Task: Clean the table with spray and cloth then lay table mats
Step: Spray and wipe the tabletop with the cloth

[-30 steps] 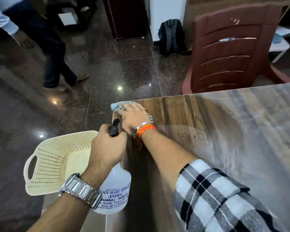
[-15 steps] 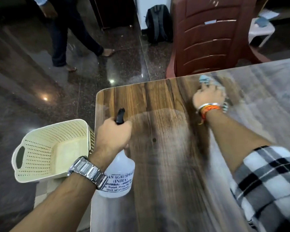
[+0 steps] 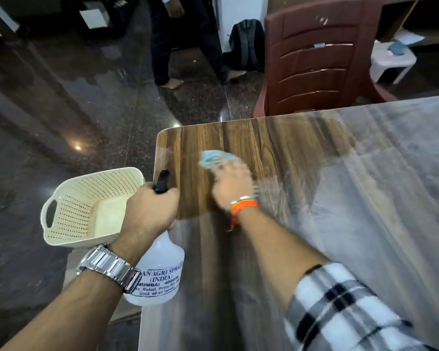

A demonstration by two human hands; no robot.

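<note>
1. Just right of the bottle point(image 3: 157, 269) grip now: R hand point(image 3: 232, 191) + cloth point(image 3: 213, 158) under its fingertips, swept back from far side; blur hides finger curl.
2. L hand point(image 3: 150, 211) fully wrapped round bottle neck.
3. Wiping table point(image 3: 365, 224) ongoing; mats not laid.

Translucent white spray bottle point(image 3: 160, 272) with black trigger top and black printed label, upright, gripped at the neck in the left hand point(image 3: 150, 211) over the near left edge of the table point(image 3: 365, 224). Pale blue cloth point(image 3: 213, 157), bunched and blurred, on the dark wood-grain tabletop near its far left corner, pressed under the right hand point(image 3: 232, 188). Tabletop glossy, streaked with a pale sheen.
</note>
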